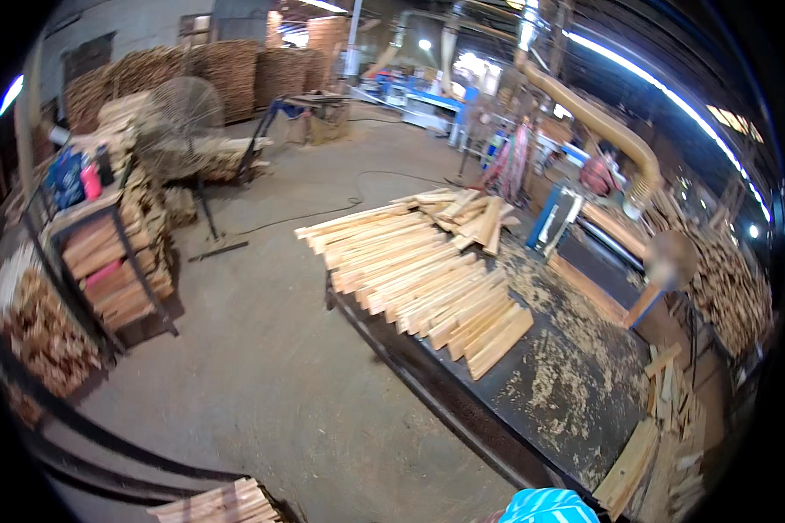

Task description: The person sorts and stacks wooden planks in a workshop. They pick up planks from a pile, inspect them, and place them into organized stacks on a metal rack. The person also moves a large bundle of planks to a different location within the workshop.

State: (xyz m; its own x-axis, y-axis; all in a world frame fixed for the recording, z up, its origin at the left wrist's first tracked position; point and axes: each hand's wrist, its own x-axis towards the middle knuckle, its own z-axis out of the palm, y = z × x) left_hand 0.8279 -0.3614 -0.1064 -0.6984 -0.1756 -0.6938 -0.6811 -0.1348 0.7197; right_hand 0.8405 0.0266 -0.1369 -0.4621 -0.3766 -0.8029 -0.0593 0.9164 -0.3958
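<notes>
Neither of my hands shows in the head view. A piece of turquoise striped cloth [549,506] comes in at the lower edge, and I cannot tell whether it is my sleeve or other clothing. Beside it stands a dark metal table [532,397] strewn with wood shavings. Many pale wooden slats [427,283] lie side by side in a slanting row on it, their near ends stepped along its left edge. Shorter wood pieces [475,218] are heaped crosswise at the row's far end. At the lower left, a bundle of slats [222,504] is cut off by the picture's edge.
A woodworking machine [597,235] with a duct hose [624,144] stands at the table's far right. Loose boards [632,466] lie along the near right. Leftward are a rack of wood [118,253], a pink bottle [91,181] and a pedestal fan [181,126]. A cable [323,209] crosses the floor.
</notes>
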